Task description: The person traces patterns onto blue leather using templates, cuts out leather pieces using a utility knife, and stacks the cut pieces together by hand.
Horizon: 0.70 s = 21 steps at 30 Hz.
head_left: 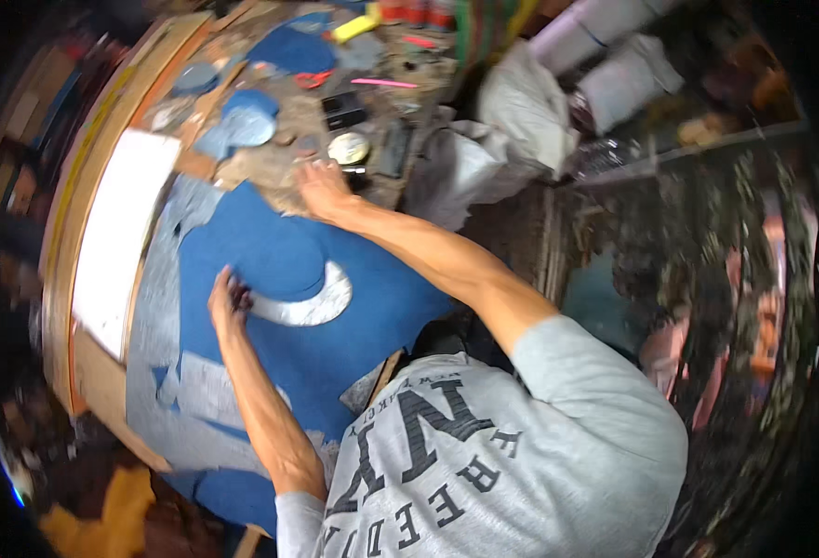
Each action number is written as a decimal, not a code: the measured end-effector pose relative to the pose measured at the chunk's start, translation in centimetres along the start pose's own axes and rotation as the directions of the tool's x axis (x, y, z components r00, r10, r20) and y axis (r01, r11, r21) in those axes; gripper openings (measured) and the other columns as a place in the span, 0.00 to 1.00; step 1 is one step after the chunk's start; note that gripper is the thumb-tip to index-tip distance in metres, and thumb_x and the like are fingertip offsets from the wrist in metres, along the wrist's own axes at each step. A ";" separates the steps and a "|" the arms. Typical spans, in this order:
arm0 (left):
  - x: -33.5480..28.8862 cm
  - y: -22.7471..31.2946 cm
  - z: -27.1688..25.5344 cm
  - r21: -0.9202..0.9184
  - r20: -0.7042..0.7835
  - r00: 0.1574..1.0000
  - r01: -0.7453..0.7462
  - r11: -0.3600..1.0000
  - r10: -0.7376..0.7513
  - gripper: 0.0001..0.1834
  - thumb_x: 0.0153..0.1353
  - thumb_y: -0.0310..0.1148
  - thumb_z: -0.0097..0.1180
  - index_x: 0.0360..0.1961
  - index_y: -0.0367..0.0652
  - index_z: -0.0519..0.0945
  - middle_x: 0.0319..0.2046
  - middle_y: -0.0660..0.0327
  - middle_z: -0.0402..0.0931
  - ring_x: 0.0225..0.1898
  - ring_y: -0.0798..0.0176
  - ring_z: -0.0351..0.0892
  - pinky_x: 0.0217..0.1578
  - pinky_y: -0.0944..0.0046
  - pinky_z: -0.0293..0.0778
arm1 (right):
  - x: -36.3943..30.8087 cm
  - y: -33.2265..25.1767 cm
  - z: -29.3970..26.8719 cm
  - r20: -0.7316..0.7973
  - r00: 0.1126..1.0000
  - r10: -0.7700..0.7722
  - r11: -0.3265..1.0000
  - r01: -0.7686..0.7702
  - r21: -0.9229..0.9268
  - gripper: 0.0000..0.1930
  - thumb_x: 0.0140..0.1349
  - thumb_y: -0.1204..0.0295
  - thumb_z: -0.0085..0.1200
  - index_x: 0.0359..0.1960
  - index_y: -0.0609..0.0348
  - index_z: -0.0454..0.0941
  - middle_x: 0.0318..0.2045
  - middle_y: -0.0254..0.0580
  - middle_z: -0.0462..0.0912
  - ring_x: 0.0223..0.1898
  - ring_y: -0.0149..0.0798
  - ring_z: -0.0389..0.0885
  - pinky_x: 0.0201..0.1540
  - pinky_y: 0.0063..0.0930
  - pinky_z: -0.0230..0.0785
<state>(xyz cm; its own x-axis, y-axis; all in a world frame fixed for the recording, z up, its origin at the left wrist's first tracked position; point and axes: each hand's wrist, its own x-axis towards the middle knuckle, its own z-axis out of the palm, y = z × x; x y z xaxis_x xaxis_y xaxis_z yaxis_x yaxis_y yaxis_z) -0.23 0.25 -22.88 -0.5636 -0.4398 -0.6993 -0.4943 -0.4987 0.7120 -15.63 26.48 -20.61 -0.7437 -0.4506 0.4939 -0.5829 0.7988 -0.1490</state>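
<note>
A large blue sheet [372, 288] of leather-like material covers much of the bench. On it lies a rounded blue piece [279, 256], with a pale grey-white crescent [321, 302] showing along its lower right edge. My left hand [228, 299] is beside the left end of that crescent, fingers curled around something dark and small that I cannot make out. Farther up, my right hand [324, 189] reaches past the sheet's far edge with its fingers apart, close to a round pale-lidded tin [348, 148]. Both hands are slightly blurred.
Beyond my right hand are a black box [342, 111], a dark flat block [394, 151], a pink stick [384, 83] and blue offcuts [249, 119]. A white panel [121, 242] borders the left side. White sacks [526, 107] stand off the bench's right.
</note>
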 end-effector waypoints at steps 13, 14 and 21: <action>-8.4 7.6 3.1 0.472 0.441 0.595 -0.791 0.390 0.672 0.24 0.62 0.32 0.57 0.59 0.33 0.71 0.53 0.49 0.77 0.56 0.56 0.74 0.58 0.59 0.68 | 0.0 -4.0 -7.9 0.142 0.989 0.047 0.803 -0.122 0.583 0.32 0.59 0.66 0.58 0.63 0.70 0.65 0.60 0.68 0.70 0.62 0.61 0.68 0.66 0.42 0.61; -10.9 9.1 1.1 0.532 0.464 0.571 -0.791 0.303 0.677 0.23 0.63 0.33 0.57 0.57 0.34 0.71 0.52 0.46 0.77 0.55 0.52 0.76 0.57 0.58 0.69 | 1.4 -5.1 -9.9 0.165 0.986 0.029 0.786 -0.124 0.606 0.37 0.58 0.66 0.61 0.65 0.73 0.60 0.63 0.70 0.64 0.66 0.61 0.64 0.68 0.40 0.57; -19.5 6.4 -5.4 0.715 0.619 0.602 -0.697 -0.045 0.504 0.25 0.53 0.23 0.54 0.55 0.46 0.70 0.40 0.44 0.80 0.43 0.39 0.80 0.43 0.47 0.76 | -1.9 -10.7 -10.0 0.390 0.878 -0.278 0.339 -0.290 0.895 0.47 0.53 0.70 0.61 0.72 0.68 0.46 0.68 0.65 0.59 0.70 0.54 0.58 0.71 0.40 0.51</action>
<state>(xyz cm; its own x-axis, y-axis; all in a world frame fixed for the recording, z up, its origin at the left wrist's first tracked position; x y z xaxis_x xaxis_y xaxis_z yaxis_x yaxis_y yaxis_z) 11.22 1.61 -5.05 -0.9983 -0.0539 -0.0230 -0.0582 0.8635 0.5010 -4.74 22.74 -11.39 -0.6185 -0.7731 0.1407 -0.2749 0.0451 -0.9604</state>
